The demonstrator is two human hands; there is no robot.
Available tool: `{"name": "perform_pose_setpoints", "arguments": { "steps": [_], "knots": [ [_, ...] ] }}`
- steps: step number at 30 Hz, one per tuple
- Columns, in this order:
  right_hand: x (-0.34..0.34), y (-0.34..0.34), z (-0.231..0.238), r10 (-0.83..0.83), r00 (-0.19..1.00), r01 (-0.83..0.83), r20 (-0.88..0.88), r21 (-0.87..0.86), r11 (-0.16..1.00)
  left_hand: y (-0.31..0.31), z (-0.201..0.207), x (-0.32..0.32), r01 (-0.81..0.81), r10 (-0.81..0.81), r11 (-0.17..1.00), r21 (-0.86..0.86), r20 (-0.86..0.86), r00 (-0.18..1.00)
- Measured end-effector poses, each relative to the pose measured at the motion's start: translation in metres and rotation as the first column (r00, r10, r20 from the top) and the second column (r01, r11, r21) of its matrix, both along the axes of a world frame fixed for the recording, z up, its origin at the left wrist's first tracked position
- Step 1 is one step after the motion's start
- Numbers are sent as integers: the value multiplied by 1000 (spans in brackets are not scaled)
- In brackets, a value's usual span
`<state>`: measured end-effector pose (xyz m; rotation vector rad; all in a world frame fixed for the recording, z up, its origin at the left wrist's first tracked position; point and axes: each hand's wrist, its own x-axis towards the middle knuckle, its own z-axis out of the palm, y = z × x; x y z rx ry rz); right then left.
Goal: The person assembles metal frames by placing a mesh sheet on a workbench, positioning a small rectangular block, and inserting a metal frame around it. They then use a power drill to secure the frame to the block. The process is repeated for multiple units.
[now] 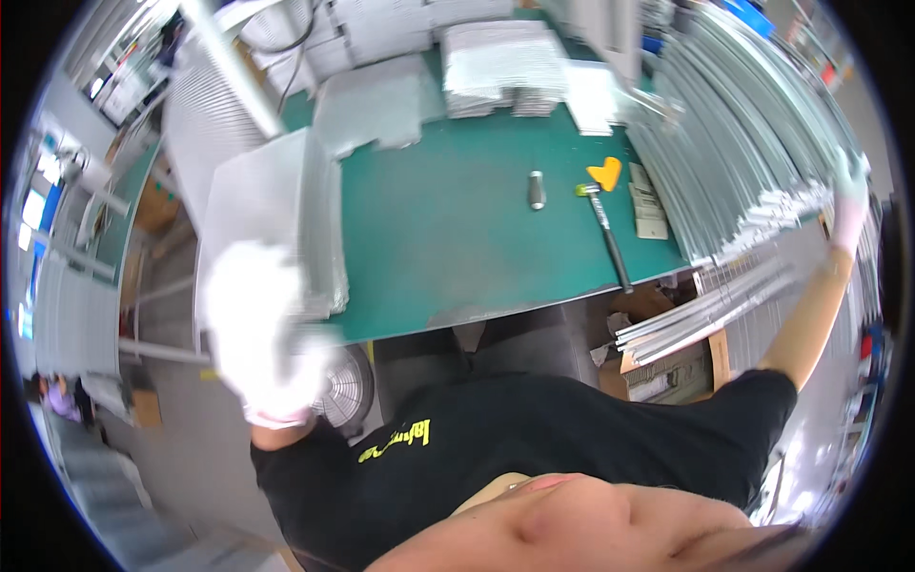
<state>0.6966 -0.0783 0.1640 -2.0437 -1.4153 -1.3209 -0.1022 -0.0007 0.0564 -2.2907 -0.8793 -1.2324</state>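
At the left of the green table, the left hand, white-gloved and blurred, is by a stack of grey sheets; its grip cannot be told. At the table's right, the right hand, also gloved, reaches the metal strips, grip unclear. Yellow lettering marks the shirt before the table. The hammer's handle meets the table's front edge; green surface spreads left of it.
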Motion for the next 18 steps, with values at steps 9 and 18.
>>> {"name": "perform_pose_setpoints", "arguments": {
  "steps": [9, 18],
  "knots": [
    [-385, 89, -227, 412, 375, -856, -830, -140, 498, 0, -224, 169, -18, -257, 652, -758, -243, 935],
    [-502, 130, -338, 589, 390, -918, -708, -351, 186, -50, -281, -1, 616, -18, -276, -738, 645, 764]
  ]
}}
